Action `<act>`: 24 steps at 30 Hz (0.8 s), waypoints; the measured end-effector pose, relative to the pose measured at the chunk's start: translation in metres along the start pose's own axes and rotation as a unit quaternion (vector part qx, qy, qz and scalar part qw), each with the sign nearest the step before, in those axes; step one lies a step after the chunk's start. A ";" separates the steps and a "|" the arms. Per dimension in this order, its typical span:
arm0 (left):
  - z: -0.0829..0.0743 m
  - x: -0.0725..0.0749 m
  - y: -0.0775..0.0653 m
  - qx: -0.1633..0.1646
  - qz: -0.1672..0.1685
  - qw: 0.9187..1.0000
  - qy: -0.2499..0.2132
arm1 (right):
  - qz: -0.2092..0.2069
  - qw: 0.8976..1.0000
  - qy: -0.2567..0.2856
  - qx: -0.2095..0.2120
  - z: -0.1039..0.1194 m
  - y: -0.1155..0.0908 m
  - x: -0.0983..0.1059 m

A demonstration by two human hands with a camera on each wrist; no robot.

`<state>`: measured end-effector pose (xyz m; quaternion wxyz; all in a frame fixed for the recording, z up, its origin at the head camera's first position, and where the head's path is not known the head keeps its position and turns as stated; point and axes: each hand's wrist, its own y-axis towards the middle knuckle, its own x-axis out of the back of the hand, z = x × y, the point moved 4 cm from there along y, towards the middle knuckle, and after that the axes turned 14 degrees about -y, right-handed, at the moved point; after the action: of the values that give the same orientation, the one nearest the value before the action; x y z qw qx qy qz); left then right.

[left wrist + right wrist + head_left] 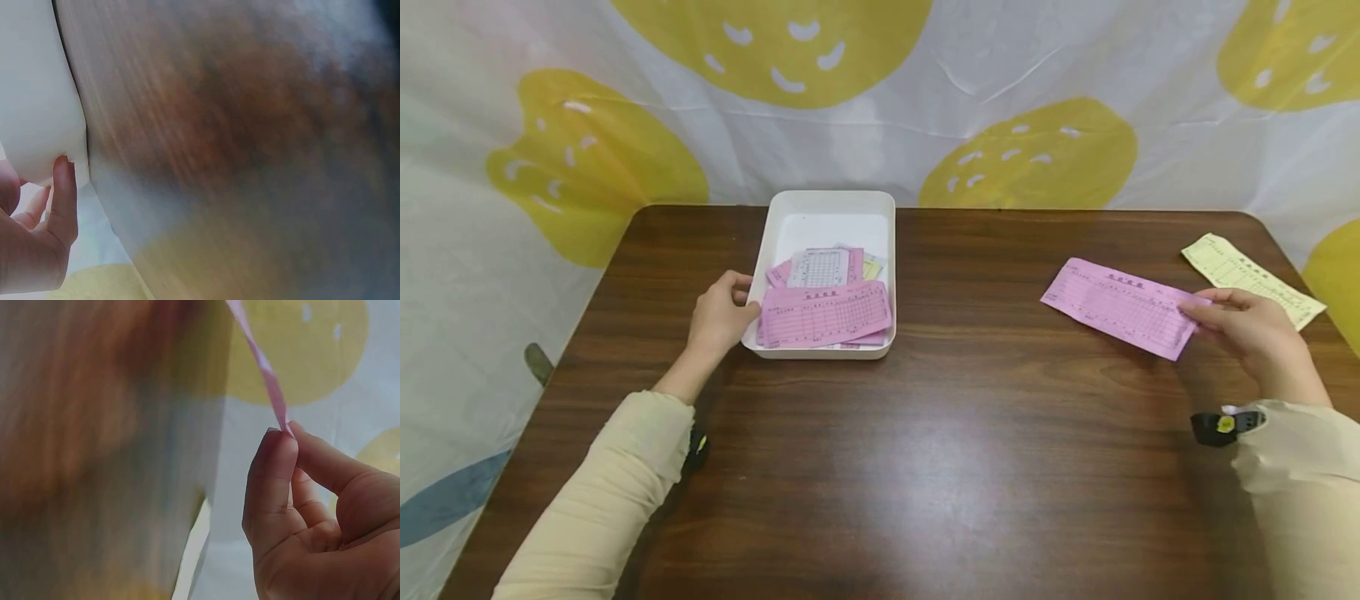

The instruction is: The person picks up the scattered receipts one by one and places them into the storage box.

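At the left rim of a white plastic tray (831, 204), my left hand (718, 317) holds the side with thumb and fingers. The left wrist view shows a fingertip against the outer wall of the tray (44, 94). Several printed paper slips lie overlapping inside, a pink slip (827, 315) on top. On the right, my right hand (1258, 337) pinches another pink slip (1120, 308) by its right end, above the table. In the right wrist view this pink slip (269, 381) appears edge-on between thumb and finger of the hand (306, 519).
A yellow printed slip (1247, 279) lies at the table's right side, partly behind my right hand. The brown wooden table (940, 467) backs onto a white curtain (865, 150) with yellow fruit shapes.
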<state>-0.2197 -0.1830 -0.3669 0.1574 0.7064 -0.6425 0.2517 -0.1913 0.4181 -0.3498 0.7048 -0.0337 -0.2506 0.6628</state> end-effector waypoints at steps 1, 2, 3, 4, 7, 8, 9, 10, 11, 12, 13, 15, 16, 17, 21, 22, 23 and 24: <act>0.000 0.000 0.000 -0.002 0.000 1.000 0.001 | 0.004 1.000 0.017 0.002 0.004 0.000 -0.003; 0.000 0.000 0.000 -0.003 0.000 1.000 0.001 | 0.007 0.999 0.035 0.005 0.007 0.001 -0.006; 0.000 0.000 0.000 -0.003 0.000 1.000 0.002 | 0.009 0.999 0.049 0.008 0.011 0.001 -0.009; -0.001 0.000 0.000 -0.004 0.000 1.000 0.003 | 0.012 0.998 0.061 0.013 0.015 0.001 -0.011; -0.001 0.000 0.000 -0.005 0.000 1.000 0.004 | 0.022 0.995 0.094 0.028 0.027 0.001 -0.020; -0.001 0.000 0.000 -0.005 0.001 1.000 0.004 | 0.024 0.994 0.104 0.032 0.031 0.001 -0.024; -0.001 0.000 0.000 -0.004 0.001 1.000 0.004 | 0.026 0.993 0.112 0.037 0.035 0.000 -0.027; -0.001 0.000 0.000 -0.004 0.001 1.000 0.005 | 0.028 0.992 0.114 0.041 0.039 0.000 -0.030; -0.001 0.000 0.000 -0.004 0.001 1.000 0.005 | 0.030 0.991 0.120 0.044 0.043 0.000 -0.033; -0.001 0.000 0.000 -0.003 0.001 1.000 0.006 | 0.035 0.990 0.127 0.049 0.046 0.000 -0.037; -0.001 0.000 0.000 -0.003 0.001 1.000 0.006 | 0.037 0.989 0.131 0.053 0.050 0.000 -0.040; 0.000 0.000 0.000 -0.002 0.001 1.000 0.007 | 0.045 0.987 0.140 0.061 0.059 -0.001 -0.048; 0.000 0.000 0.000 -0.002 0.001 1.000 0.007 | 0.047 0.986 0.142 0.067 0.063 -0.001 -0.052; 0.000 0.000 0.000 -0.001 0.002 1.000 0.008 | 0.052 0.984 0.153 0.073 0.067 -0.001 -0.057; -0.001 0.000 0.001 -0.003 0.001 1.000 0.008 | 0.060 0.980 0.164 0.092 0.083 -0.003 -0.076; -0.001 0.000 0.001 -0.004 0.001 1.000 0.008 | 0.062 0.980 0.165 0.096 0.086 -0.004 -0.081; -0.001 0.000 0.001 -0.005 0.001 1.000 0.008 | 0.066 0.979 0.166 0.098 0.090 -0.004 -0.086; -0.001 0.000 0.001 -0.006 0.001 1.000 0.007 | 0.069 0.979 0.165 0.100 0.093 -0.005 -0.092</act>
<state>-0.2204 -0.1828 -0.3662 0.1658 0.7033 -0.6433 0.2529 -0.2235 0.3036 -0.2949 0.6886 -0.0887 -0.0606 0.7171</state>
